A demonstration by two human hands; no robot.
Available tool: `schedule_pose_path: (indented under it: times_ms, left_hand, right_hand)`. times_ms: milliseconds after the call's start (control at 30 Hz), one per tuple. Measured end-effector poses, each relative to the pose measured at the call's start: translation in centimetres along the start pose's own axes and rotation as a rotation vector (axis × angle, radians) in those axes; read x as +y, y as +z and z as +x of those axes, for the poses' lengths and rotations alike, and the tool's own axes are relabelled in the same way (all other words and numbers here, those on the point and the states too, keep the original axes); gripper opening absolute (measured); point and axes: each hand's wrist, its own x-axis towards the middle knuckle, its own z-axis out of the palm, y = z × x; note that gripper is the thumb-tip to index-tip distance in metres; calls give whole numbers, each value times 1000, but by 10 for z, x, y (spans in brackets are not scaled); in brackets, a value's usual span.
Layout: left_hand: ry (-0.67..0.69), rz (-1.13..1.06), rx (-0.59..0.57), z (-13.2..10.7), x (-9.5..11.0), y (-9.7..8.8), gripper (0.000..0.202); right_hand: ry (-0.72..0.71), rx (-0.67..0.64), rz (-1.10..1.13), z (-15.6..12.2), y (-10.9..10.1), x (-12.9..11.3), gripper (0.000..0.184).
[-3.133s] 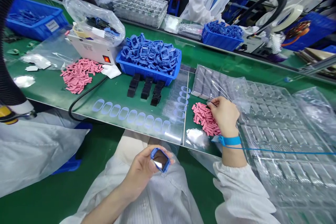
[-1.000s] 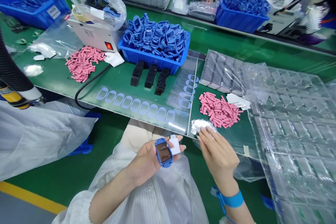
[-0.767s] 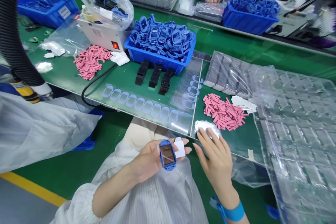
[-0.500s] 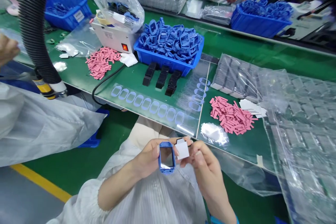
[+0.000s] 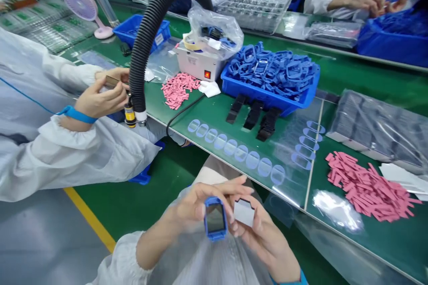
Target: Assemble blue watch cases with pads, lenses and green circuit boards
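**Left hand grips blue frame; right hand pinches white pad**

The left hand point(image 5: 197, 210) grips a blue-framed glass-faced unit point(image 5: 216, 219) upright, fingers curled over it, above the lap, off the near edge of the green bench point(image 5: 203, 109). The right hand point(image 5: 262, 236) pinches a white square pad point(image 5: 244, 212) just beside the frame, apart from it. Pink strips point(image 5: 368, 189) lie heaped near the bench's right end.
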Motion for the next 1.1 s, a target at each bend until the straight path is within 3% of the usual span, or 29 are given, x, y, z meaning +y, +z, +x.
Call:
schedule_pose_path:
  times_ms: [133, 267, 367, 500, 667, 833, 967, 1100]
  left_hand:
    - [231, -97, 36, -30, 29, -34, 32]
    - [201, -180, 117, -71, 51, -69, 30]
    - [171, -196, 146, -95, 55, -89, 38]
    - [135, -243, 320, -118, 53, -115, 32]
    - [145, -309, 566, -114, 56, -174, 19]
    - [146, -370, 750, -62, 58, -234, 24]
    - [86, -392, 779, -31, 54, -250, 24]
    - [80, -380, 787, -47, 54, -244, 27]
  right_hand:
    - [-22, 11, 42, 52, 4, 25, 39]
    - [12, -8, 67, 140, 13, 69, 35]
    - [91, -57, 74, 208, 24, 103, 30]
    - [175, -93, 67, 261, 35, 137, 28]
    - [231, -89, 62, 272, 27, 160, 28]
    - [214, 31, 53, 267, -4, 166, 26]
    - [170, 103, 48, 265, -20, 156, 25]
    - [144, 41, 66, 268, -2, 141, 25]
